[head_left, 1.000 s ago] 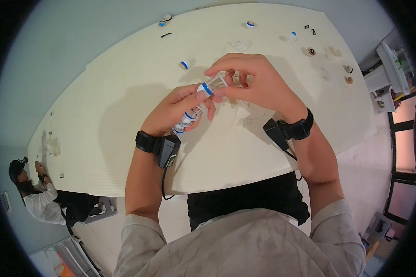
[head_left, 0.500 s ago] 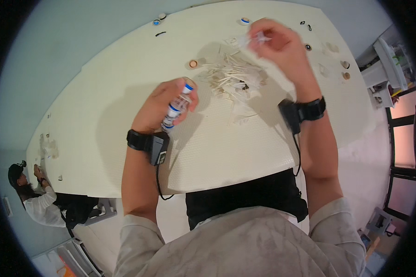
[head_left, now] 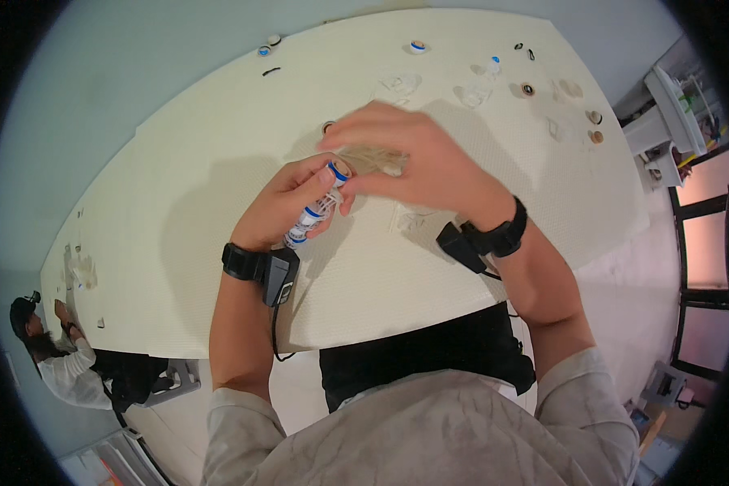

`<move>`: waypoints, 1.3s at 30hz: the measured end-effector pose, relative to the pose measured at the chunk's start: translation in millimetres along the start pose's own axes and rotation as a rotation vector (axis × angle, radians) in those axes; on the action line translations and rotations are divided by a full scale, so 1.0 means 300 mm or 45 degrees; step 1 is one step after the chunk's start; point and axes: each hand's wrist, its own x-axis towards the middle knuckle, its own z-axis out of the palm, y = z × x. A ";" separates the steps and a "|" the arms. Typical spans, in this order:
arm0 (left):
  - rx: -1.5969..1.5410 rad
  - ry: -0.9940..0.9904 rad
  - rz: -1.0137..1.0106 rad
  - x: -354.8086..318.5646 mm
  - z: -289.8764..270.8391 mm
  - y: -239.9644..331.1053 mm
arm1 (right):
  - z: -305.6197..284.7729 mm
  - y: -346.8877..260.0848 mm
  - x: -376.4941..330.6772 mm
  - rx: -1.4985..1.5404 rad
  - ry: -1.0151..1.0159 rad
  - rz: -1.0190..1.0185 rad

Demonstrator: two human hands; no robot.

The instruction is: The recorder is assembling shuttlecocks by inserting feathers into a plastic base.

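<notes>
My left hand [head_left: 275, 202] is wrapped round a slim clear plastic container [head_left: 313, 214] with blue and white bands, held tilted above the table. Its upper end shows a blue rim with a tan top. Close beside that end, my right hand [head_left: 405, 154] hovers with thumb and fingers apart, slightly blurred; nothing shows between them. Under and behind it lies a pile of thin pale sticks [head_left: 373, 159], largely covered by the hand. A round tan-topped lid [head_left: 328, 127] peeks out past my right fingertips.
Crumpled clear plastic [head_left: 474, 95] and a small blue-capped piece [head_left: 495, 63] lie beyond my right hand. A blue-rimmed round lid [head_left: 417, 47] is at the far edge; several small round pieces dot the right side. Another person [head_left: 65, 356] sits at the table's left end.
My right hand has come left and nearer, from the far side to the container. The clear plastic it held now lies on the table. My left hand keeps its hold.
</notes>
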 end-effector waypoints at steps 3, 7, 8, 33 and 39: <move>0.030 -0.060 -0.021 0.003 -0.007 -0.013 | 0.037 0.005 -0.015 0.033 -0.118 -0.048; -0.016 -0.017 0.050 0.017 0.006 -0.020 | -0.023 -0.001 -0.014 0.067 0.047 0.197; -0.013 -0.009 0.047 0.010 0.001 -0.018 | -0.055 0.011 -0.005 -0.044 0.159 0.272; -0.051 -0.053 0.031 -0.001 -0.006 -0.012 | -0.005 0.006 -0.014 0.122 -0.112 0.057; 0.044 -0.029 -0.048 0.003 0.006 -0.011 | -0.026 0.029 -0.023 0.347 -0.094 0.252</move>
